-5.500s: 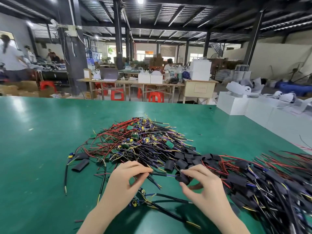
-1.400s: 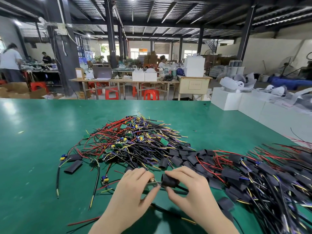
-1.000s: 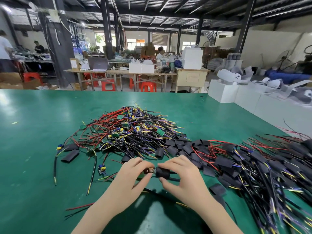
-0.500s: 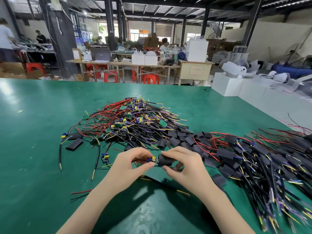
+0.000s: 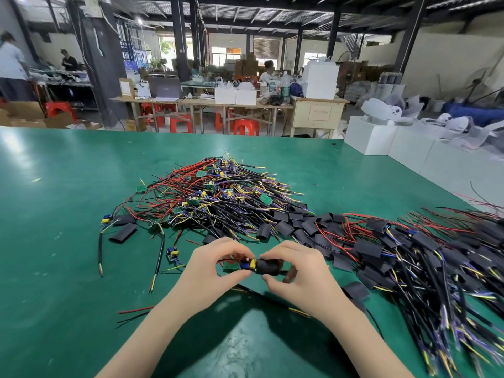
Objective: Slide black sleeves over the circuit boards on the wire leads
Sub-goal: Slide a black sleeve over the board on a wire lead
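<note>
Left hand (image 5: 210, 271) pinching small circuit board (image 5: 234, 266) w/ thumb & curled fingers, right hand (image 5: 297, 271) gripping black sleeve (image 5: 266, 266) touching board's end, both just above green table (image 5: 54, 241), no legible writing

Green bench (image 5: 68, 186); wooden tables (image 5: 191, 100), red stools (image 5: 242, 127) behind; dark steel pillars (image 5: 178, 36); white boxes (image 5: 368, 135) right.

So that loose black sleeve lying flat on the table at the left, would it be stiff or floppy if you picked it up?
Probably soft: the loose black sleeve lies squashed flat on the table, not round. It looks thin-walled, so likely very light. Being flattened, it probably would not roll if nudged.
</note>
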Demonstrator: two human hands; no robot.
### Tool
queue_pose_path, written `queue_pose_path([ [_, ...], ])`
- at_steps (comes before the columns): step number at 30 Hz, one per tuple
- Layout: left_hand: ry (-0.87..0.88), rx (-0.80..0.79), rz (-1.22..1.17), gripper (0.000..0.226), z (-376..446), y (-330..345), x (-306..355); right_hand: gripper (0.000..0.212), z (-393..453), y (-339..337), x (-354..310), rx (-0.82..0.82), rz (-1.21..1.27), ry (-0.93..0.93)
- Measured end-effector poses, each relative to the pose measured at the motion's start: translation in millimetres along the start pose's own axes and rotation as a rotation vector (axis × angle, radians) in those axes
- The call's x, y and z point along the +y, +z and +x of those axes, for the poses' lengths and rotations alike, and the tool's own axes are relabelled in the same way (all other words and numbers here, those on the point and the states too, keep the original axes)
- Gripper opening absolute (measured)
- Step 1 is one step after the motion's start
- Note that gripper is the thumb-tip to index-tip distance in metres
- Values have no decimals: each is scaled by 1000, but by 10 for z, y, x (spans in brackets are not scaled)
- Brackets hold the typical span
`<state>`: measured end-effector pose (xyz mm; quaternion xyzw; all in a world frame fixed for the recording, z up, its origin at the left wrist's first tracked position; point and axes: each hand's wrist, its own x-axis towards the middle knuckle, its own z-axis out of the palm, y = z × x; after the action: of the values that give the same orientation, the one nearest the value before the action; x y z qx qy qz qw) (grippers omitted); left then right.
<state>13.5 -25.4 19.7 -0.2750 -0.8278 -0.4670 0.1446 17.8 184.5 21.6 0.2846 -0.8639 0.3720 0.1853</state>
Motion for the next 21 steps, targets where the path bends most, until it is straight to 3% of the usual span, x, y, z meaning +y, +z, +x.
queue_pose_path([
  [5, -80, 10, -144, 20, 2, 41, -26, 29, -3, 3, 2, 20, 53, 9],
  [14, -72, -79, -239, 23, 15, -19, -43, 33, -16, -1, -24, 36, 3, -10],
  [18, -99, -43, -266, 21, 11, -8, -57, 37, -25, -53, -46, 31, -175, -37],
  [21, -118, -10, -263, 19, 10, 36, -57, 32, -18, -49, -74, 66, -151, -37],
])
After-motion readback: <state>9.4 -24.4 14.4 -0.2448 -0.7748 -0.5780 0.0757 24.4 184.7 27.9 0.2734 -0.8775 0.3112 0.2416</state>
